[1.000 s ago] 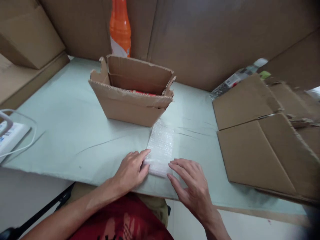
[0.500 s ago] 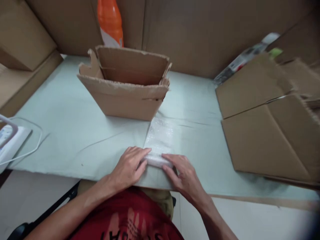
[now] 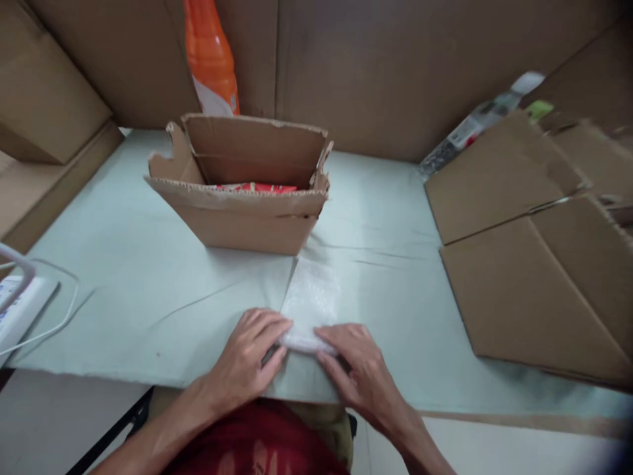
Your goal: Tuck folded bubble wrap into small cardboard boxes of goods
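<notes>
A strip of clear bubble wrap (image 3: 312, 290) lies on the pale cloth, its near end folded or rolled into a thick edge. My left hand (image 3: 251, 353) pinches the left end of that edge between thumb and fingers. On the right end, my right hand (image 3: 357, 363) grips it the same way. Whether anything sits inside the roll, I cannot tell. Just beyond the strip's far end stands an open cardboard box (image 3: 242, 221), with something red (image 3: 267, 188) partly showing inside.
An orange bottle (image 3: 211, 56) stands behind the box. To the right are a large cardboard box (image 3: 534, 284) and a leaning clear bottle (image 3: 475, 125). A white power strip (image 3: 24, 303) with a cable is at left. The table's near edge is close to my hands.
The view has tilted up a little, so the scene sits lower and red contents now show in the box. Both hands stay on the bubble wrap's near edge.
</notes>
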`<action>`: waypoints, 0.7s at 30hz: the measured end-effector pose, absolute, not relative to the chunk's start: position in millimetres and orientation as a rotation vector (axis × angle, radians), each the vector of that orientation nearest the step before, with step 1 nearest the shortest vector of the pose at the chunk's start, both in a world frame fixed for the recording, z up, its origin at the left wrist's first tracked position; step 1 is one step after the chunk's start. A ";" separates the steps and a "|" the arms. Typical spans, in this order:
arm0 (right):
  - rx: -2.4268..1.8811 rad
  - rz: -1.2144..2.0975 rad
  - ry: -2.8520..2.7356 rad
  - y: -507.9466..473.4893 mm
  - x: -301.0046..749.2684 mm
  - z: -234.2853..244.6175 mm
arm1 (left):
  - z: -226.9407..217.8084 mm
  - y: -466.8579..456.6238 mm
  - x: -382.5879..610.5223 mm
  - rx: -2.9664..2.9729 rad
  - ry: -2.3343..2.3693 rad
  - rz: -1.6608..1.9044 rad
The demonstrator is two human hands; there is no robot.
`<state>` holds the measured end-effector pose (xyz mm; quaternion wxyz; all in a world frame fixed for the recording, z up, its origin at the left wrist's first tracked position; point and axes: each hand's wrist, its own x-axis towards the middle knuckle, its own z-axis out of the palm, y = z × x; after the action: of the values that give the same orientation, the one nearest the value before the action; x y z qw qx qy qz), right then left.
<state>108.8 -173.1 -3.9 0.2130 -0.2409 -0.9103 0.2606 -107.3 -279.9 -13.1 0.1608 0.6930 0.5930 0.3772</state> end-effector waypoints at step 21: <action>-0.890 0.441 -2.604 -151.4 93.9 -0.8 | -4.6 -284.9 -111.7 1.735 1.864 1.127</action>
<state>93.9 -151.4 -0.8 0.1766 -0.3142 -0.9197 0.1559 -111.7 -284.9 -4.6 0.1774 0.6131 0.6589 0.3982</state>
